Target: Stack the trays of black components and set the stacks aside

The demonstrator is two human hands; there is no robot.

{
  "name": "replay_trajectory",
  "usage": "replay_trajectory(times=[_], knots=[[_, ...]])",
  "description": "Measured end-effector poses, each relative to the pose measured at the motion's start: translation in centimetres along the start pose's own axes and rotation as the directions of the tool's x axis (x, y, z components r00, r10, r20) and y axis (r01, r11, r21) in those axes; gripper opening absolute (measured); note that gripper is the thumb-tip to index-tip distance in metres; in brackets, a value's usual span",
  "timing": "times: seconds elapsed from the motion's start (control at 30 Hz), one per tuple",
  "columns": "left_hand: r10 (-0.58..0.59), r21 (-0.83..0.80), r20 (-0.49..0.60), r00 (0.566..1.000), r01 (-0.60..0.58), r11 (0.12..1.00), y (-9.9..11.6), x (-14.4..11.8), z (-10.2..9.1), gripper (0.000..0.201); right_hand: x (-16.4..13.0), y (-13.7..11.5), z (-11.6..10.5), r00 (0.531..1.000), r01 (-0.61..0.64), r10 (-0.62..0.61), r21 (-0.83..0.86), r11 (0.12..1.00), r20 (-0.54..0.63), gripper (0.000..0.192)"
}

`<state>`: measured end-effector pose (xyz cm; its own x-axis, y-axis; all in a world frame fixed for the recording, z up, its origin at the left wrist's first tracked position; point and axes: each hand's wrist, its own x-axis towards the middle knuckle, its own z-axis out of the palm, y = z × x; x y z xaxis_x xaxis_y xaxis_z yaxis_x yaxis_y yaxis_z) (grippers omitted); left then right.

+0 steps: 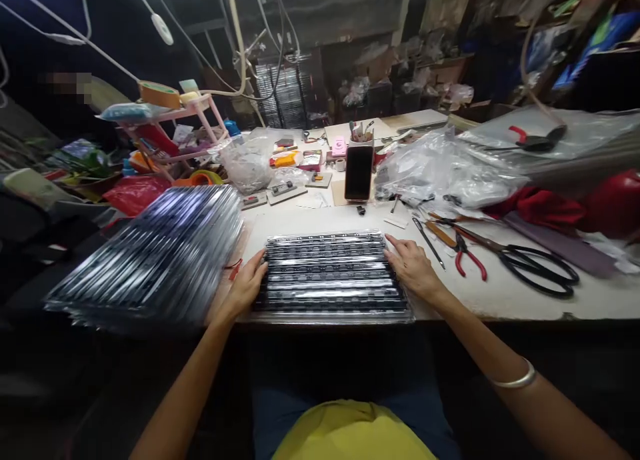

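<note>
- While both hands rest on the counter [500, 300], the head view shows a flat tray [331, 273] of dark ribbed plastic lying straight between them, at the near edge of the counter just ahead of the body.
- The left hand [249, 283] sits against the tray's left short edge, fingers loosely curled onto its corner; the right hand [413, 265] lies flat and spread at the right short edge, fingertips touching the upper right corner. Neither one pinches anything.
- The tray's long axis runs side to side, from one hand to the other, so both are about equally near (each at its own end).
- Its surface is glossy and black, moulded in parallel rows of small pockets under what looks like a clear cover; what the pockets hold is too small to tell.
- Just beyond the left hand leans a tall stack of similar trays [155, 257], blurred and shiny.
- Beyond the right hand lie red-handled pliers [467, 257] and large black scissors [537, 267], well apart from the tray.
- Farther ahead of the hands, an upright phone [359, 172] stands near crumpled clear plastic bags [445, 167].
</note>
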<state>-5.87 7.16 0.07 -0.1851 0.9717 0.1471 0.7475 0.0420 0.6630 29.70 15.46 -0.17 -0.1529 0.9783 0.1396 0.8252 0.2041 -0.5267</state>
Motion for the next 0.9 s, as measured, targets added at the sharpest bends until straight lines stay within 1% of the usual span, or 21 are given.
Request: replay_trajectory(times=[0.1,0.2,0.33,0.43,0.5,0.57,0.6,0.7,0.73,0.8,0.83,0.9], knots=[[0.011,0.056,-0.013,1.000,-0.010,0.998,-0.7,1.2,1.0,0.047,0.5,-0.9,0.8,0.998,0.046,-0.041,-0.103,0.994,0.051,0.049],[0.002,0.123,-0.058,0.998,0.005,0.992,-1.1,1.5,1.9,0.045,0.7,-1.8,1.5,0.992,0.114,-0.102,-0.182,0.977,0.073,0.049],[0.019,0.169,-0.085,0.996,-0.004,0.986,-0.9,1.5,2.0,0.045,0.7,-2.2,2.0,0.971,0.237,-0.218,-0.330,0.914,0.096,0.051],[0.067,0.170,-0.084,0.994,-0.052,0.984,-0.5,1.3,1.6,0.046,0.7,-1.8,2.0,0.951,0.307,-0.277,-0.315,0.898,0.137,0.051],[0.108,0.211,-0.077,0.991,-0.089,0.973,-0.1,0.9,1.5,0.044,0.7,-1.6,2.0,0.942,0.329,-0.289,-0.293,0.897,0.174,0.051],[0.135,0.330,-0.039,0.990,-0.114,0.937,0.5,0.4,1.9,0.043,0.7,-1.6,1.8,0.935,0.336,-0.280,-0.294,0.895,0.218,0.052],[0.136,0.409,-0.016,0.991,-0.118,0.905,0.9,0.1,2.2,0.044,0.8,-1.7,1.6,0.932,0.336,-0.270,-0.298,0.894,0.241,0.053],[0.089,0.594,0.030,0.996,-0.089,0.799,2.0,-0.2,3.0,0.053,0.8,-2.3,1.1,0.919,0.317,-0.217,-0.290,0.903,0.329,0.065],[0.072,0.622,0.042,0.996,-0.083,0.779,2.2,-0.2,3.2,0.058,0.8,-2.5,0.9,0.911,0.308,-0.197,-0.280,0.909,0.362,0.072],[0.052,0.625,0.096,0.994,-0.101,0.774,2.5,0.0,3.2,0.064,0.7,-2.8,0.6,0.895,0.291,-0.167,-0.259,0.921,0.413,0.082],[0.052,0.609,0.133,0.990,-0.123,0.783,2.6,0.2,3.1,0.066,0.7,-2.9,0.5,0.890,0.288,-0.162,-0.250,0.924,0.426,0.083],[0.066,0.562,0.206,0.976,-0.173,0.809,2.6,0.4,2.6,0.070,0.5,-2.9,0.4,0.885,0.294,-0.170,-0.237,0.926,0.434,0.077]])
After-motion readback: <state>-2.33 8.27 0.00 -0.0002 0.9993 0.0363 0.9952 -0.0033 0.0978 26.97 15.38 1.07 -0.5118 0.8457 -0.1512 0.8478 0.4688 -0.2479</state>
